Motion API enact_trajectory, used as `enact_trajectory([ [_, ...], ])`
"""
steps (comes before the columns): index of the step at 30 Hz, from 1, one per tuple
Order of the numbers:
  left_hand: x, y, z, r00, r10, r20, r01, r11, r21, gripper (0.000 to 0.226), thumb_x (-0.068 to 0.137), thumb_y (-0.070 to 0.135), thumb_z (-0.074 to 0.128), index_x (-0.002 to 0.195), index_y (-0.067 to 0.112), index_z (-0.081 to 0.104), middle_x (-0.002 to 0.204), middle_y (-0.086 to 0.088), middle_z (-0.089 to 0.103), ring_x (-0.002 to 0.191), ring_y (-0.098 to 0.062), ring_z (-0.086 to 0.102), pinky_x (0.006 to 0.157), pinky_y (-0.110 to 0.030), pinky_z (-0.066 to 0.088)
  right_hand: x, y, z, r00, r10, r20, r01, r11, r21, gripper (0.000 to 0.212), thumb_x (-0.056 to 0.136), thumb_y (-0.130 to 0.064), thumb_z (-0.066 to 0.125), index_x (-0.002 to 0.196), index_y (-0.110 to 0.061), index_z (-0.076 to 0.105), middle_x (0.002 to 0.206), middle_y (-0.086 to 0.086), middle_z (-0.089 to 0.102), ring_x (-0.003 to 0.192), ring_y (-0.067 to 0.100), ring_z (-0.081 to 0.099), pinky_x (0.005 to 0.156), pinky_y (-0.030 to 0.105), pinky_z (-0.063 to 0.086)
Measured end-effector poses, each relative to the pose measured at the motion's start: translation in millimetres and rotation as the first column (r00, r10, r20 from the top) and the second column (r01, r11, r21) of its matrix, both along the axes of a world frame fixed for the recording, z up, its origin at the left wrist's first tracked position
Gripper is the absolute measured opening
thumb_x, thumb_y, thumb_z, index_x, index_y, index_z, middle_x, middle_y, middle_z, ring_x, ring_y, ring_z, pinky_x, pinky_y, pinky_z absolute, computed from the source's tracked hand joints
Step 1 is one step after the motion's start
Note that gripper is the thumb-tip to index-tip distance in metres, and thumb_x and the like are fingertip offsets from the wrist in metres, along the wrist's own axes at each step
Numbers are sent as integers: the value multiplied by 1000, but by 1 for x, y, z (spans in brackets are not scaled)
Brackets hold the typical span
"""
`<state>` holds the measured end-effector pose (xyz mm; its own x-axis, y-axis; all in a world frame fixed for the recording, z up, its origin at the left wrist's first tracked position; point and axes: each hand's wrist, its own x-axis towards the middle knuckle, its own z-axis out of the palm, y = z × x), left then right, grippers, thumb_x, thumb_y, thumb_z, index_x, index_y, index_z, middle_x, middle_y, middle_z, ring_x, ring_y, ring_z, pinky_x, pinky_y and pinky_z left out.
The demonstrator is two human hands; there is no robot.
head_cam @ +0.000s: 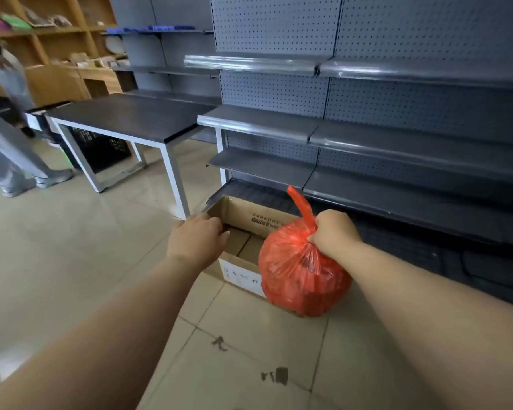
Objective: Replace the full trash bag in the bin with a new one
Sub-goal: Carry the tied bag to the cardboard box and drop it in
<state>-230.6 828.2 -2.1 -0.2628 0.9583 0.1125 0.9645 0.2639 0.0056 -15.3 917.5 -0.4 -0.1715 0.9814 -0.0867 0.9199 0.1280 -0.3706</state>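
A full red trash bag [299,273] hangs in front of an open cardboard box [243,216] that stands on the floor against the shelving. My right hand [332,232] grips the bag's gathered neck, and a red tail of plastic sticks up above the fist. My left hand [197,236] lies over the box's near left corner with its fingers reaching over the rim. The inside of the box looks empty where it shows. The bag hides the box's right part.
Grey metal shelving [397,137] runs along the wall behind the box. A dark-topped table with white legs [131,116] stands to the left. Another person's legs [15,161] are at the far left on the tiled floor. Wooden shelves [57,39] are at the back.
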Motion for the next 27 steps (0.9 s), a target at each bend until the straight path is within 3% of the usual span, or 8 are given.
enact_trajectory([
  [5, -49, 78, -14, 997, -74, -9, 74, 997, -26, 35, 92, 42, 39, 106, 21, 63, 109, -2, 62, 109, -24, 54, 97, -40, 40, -47, 66, -27, 997, -57, 55, 59, 997, -51, 24, 82, -15, 68, 104, -7, 69, 105, 14, 70, 99, 32, 66, 78, 32, 51],
  [12, -110, 176, -31, 985, -170, 21, 171, 981, -89, 35, 93, 44, 38, 109, 24, 62, 112, 1, 61, 112, -21, 52, 102, -40, 37, -107, 160, -58, 986, -168, 19, 169, 981, -99, 35, 75, -19, 72, 107, -6, 67, 101, 13, 69, 94, 32, 67, 75, 34, 55],
  [21, -153, 276, -68, 984, -152, 93, 166, 972, -163, 33, 93, 44, 39, 111, 26, 61, 115, 1, 60, 114, -20, 52, 102, -39, 36, -165, 273, -103, 986, -165, 41, 168, 980, -107, 52, 75, -25, 70, 123, -10, 60, 112, 16, 66, 101, 34, 65, 87, 38, 55],
  [25, -170, 322, -84, 985, -130, 112, 150, 970, -190, 32, 93, 44, 38, 113, 28, 58, 118, 3, 58, 117, -19, 50, 104, -39, 35, -181, 311, -119, 988, -152, 0, 149, 974, -170, 31, 84, -19, 64, 114, -11, 64, 102, 12, 68, 95, 30, 66, 79, 32, 52],
  [27, -179, 349, -93, 986, -105, 130, 131, 969, -208, 32, 93, 44, 38, 113, 28, 58, 119, 3, 58, 118, -19, 49, 104, -39, 34, -188, 332, -137, 990, -136, 26, 139, 966, -217, 24, 89, -18, 60, 110, -8, 64, 109, 12, 67, 102, 30, 63, 85, 33, 50],
])
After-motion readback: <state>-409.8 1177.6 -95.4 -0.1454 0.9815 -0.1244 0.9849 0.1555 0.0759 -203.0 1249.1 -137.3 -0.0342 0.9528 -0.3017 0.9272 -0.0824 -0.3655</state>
